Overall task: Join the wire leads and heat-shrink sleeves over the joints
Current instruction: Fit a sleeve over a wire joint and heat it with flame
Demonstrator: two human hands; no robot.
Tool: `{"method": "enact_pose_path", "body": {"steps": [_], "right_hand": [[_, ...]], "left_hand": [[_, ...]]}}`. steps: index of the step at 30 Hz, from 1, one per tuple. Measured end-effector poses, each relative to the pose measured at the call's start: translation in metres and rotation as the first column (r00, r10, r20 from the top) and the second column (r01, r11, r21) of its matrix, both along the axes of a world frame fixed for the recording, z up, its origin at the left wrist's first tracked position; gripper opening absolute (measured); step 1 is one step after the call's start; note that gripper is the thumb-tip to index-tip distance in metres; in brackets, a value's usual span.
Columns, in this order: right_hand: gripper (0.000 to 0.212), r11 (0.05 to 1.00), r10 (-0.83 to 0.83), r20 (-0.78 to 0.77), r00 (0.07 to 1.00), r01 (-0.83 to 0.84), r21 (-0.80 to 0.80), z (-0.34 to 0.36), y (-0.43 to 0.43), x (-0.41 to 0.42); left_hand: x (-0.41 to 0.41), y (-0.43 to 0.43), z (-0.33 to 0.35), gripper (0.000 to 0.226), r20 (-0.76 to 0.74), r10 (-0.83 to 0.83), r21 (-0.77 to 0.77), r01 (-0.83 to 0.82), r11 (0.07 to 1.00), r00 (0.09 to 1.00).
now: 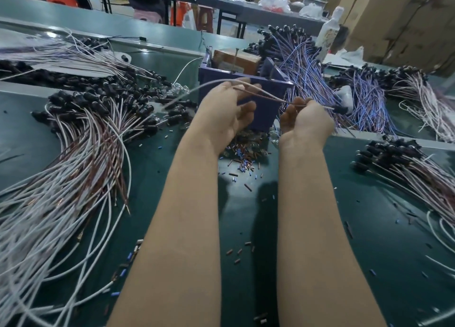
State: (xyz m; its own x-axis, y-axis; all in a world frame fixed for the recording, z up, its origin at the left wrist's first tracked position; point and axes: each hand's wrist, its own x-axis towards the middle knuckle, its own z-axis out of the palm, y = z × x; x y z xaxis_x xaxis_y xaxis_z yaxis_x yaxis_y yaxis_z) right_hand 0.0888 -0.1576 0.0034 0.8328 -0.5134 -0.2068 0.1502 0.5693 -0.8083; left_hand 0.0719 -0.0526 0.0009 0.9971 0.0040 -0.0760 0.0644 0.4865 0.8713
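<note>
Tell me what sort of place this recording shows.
Probably a wire-harness assembly workshop: heaps of white and brown black-capped wire leads on a green work table, scattered short sleeve pieces, stacked brown cardboard cartons.

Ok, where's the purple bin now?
Head view, centre: the purple bin stands behind the left hand and right hand holding the wire leads, blue-wire bundle on its right.

I read this as a wire-harness assembly workshop. Evidence: long green counter heaped with bundles of white and brown leads ending in black caps; further bundles of blue and purple leads beside a blue bin. Cut sleeve pieces litter the mat. Beyond I see more work counters, plastic stools, and stacked cardboard cartons at the right, as on a factory floor.
</note>
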Motion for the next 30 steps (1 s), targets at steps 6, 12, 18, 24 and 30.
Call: {"method": "enact_pose_path", "body": {"steps": [6, 12, 18, 24, 30], "right_hand": [[0.025, 0.966, -0.004, 0.058, 0.998, -0.011, 0.259, -0.003, 0.0, -0.002], [0.028, 0.978, 0.132, -0.074, 0.988, -0.142, -0.154, -0.016, 0.002, -0.001], [0.028, 0.825, 0.029, 0.111, 0.993, 0.04, -0.564, 0.0, 0.008, -0.007], [0.015, 0.654, 0.114, 0.171, 0.979, 0.056, -0.755, 0.025, 0.013, -0.02], [0.017, 0.396, 0.444, 0.067, 0.893, -0.129, -0.909, 0.034, 0.019, -0.03]], "left_hand": [[-0.006, 0.0, 0.001, 0.03, 0.162, -0.136, -0.154, 0.161, 0.975, 0.977], [-0.007, -0.002, 0.001, 0.024, 0.249, 0.064, 0.037, -0.075, 0.997, 0.967], [-0.004, 0.005, 0.005, 0.012, 0.338, 0.261, 0.331, -0.374, 0.866, 0.904], [-0.008, 0.01, 0.014, 0.004, 0.427, 0.22, 0.443, -0.415, 0.795, 0.877], [-0.012, 0.012, 0.02, 0.027, 0.413, -0.055, 0.677, -0.266, 0.686, 0.909]]}}
